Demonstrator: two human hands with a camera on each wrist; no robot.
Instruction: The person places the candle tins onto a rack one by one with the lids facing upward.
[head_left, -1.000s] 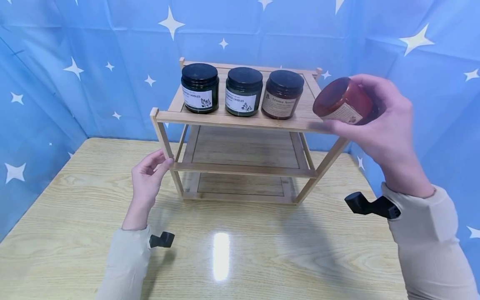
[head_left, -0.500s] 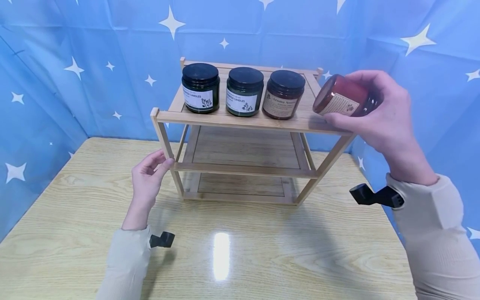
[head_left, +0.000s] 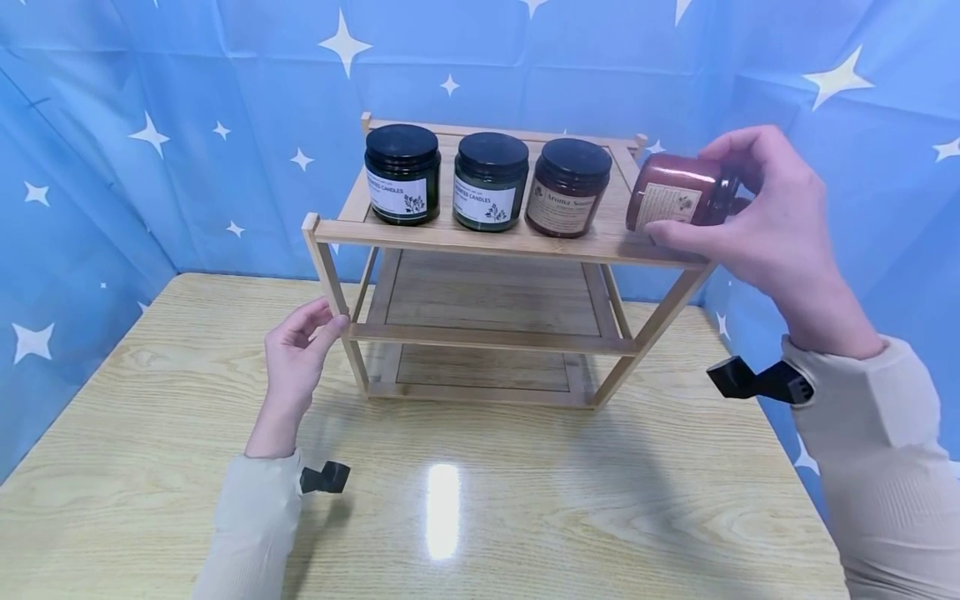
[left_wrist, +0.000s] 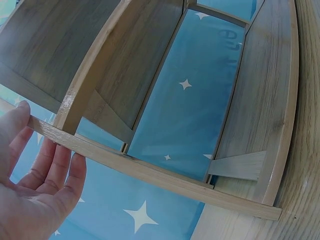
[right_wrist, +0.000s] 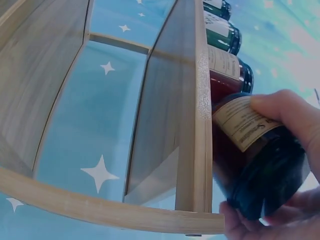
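Observation:
My right hand (head_left: 783,229) holds a red-brown candle jar (head_left: 667,190), with a cream label and black lid, over the right end of the top shelf. The jar lies tipped, its base toward the left and its lid toward my palm. In the right wrist view this candle jar (right_wrist: 245,125) overlaps the jar beside it. With thumb and fingers on either side, my left hand (head_left: 298,346) holds the left front post (left_wrist: 150,167) of a wooden shelf rack (head_left: 487,340). Upright in a row on top stand two green candle jars (head_left: 401,177) and another red-brown candle jar (head_left: 567,190).
Two lower shelves (head_left: 483,292) of the rack lie below the jars. The rack stands on a light wood-grain table (head_left: 525,500). A blue curtain with white stars (head_left: 247,125) hangs behind and at both sides.
My right hand has turned the candle jar from a tilt with its base facing the camera to nearly sideways, its label now more in view. The left hand stays on the post.

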